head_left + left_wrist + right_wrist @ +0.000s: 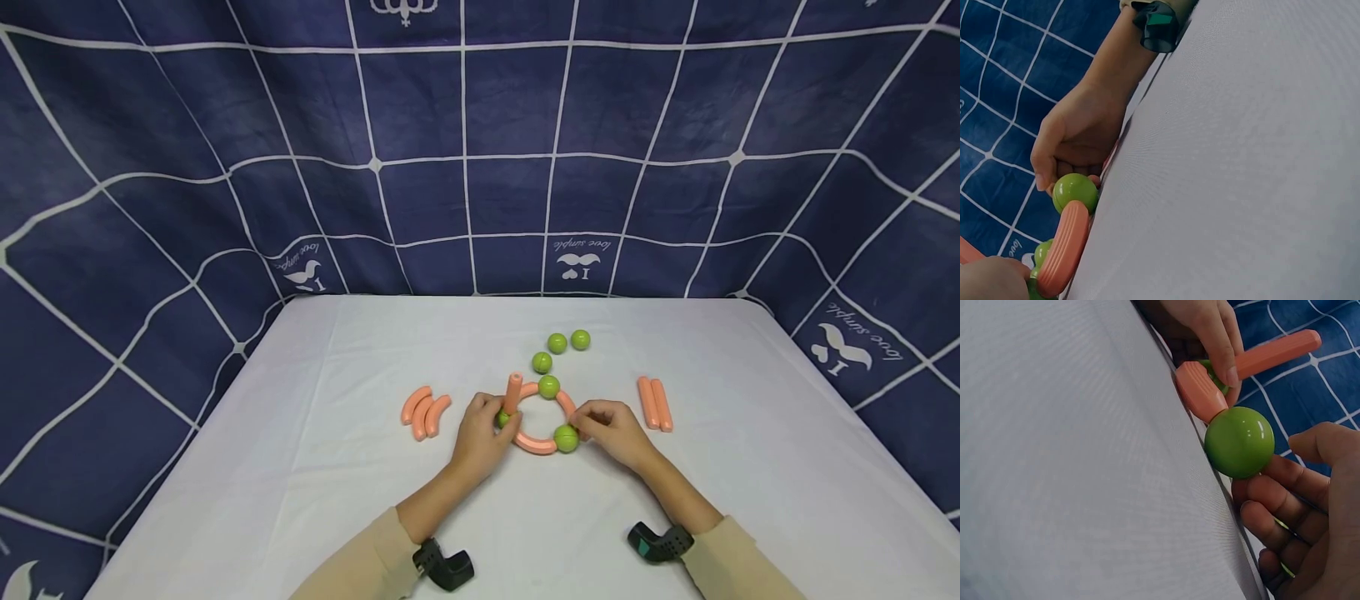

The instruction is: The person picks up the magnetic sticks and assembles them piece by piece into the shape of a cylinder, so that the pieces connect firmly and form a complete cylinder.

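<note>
An orange-and-green ring lies on the white table in the head view, made of curved orange rods (534, 445) joined by green balls (549, 387). At its left side my left hand (480, 435) pinches a green ball (504, 418) between thumb and fingers. A straight orange rod (513, 392) stands up from that ball. My right hand (617, 432) is at the ring's right side, its fingers touching beside the lower right ball (1239, 442). The right wrist view shows its thumb apart from this ball and the fingers loosely bent. Its fingers partly hide the right-hand curved rod (566, 404).
Three loose curved orange rods (423, 414) lie left of the ring. Two straight orange rods (655, 404) lie to the right. Three loose green balls (557, 343) sit beyond the ring. A dark blue checked curtain (510, 196) stands behind the table (337, 500).
</note>
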Demonstrator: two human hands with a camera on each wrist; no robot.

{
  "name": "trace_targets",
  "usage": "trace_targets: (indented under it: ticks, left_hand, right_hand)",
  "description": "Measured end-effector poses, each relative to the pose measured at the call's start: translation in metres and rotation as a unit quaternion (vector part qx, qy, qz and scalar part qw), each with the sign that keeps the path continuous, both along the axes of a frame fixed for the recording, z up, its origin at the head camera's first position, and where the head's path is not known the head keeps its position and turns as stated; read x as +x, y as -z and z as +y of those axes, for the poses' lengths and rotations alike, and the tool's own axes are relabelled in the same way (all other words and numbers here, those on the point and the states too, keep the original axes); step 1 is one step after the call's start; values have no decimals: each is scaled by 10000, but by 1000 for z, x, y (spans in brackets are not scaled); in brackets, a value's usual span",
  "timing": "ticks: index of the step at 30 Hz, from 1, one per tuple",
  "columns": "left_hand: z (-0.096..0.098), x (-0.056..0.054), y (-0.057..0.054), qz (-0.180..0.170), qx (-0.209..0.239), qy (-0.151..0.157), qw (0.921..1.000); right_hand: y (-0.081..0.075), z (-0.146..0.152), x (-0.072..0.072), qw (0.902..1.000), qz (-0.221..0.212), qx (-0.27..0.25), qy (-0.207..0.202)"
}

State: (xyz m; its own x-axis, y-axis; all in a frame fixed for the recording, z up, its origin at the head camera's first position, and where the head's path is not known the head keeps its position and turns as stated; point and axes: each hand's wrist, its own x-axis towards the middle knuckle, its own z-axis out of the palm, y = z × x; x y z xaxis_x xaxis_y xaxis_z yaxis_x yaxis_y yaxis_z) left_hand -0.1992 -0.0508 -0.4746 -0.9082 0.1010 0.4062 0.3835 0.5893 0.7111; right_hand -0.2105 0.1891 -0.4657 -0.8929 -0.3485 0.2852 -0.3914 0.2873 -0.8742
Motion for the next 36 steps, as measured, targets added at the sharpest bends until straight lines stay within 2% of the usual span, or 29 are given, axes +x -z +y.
trace_targets:
  ticks: [8, 15, 18, 24, 30, 36]
  left_hand:
    - [-1, 1, -3, -249, 88, 32, 9996]
    - [-1, 1, -3, -211, 130, 38, 9997]
    - [-1, 0, -2, -229, 144, 68, 9996]
    - [0, -1, -1, -281, 180, 89, 9994]
    - [1, -1, -1, -287, 161, 84, 9994]
    - [0, 0, -2, -357, 160, 96, 9992]
  right_hand:
    - [-6, -3, 3, 9996, -217, 120, 139]
    - [-33, -10, 15, 9993, -271, 229, 77]
    - [-33, -8, 11, 9993, -283, 204, 160]
    - [-20, 11, -5, 9980, -329, 174, 503]
    - [-29, 41, -9, 9940, -281, 251, 1032]
    - [-38, 70, -10, 9869, -791, -148, 1396]
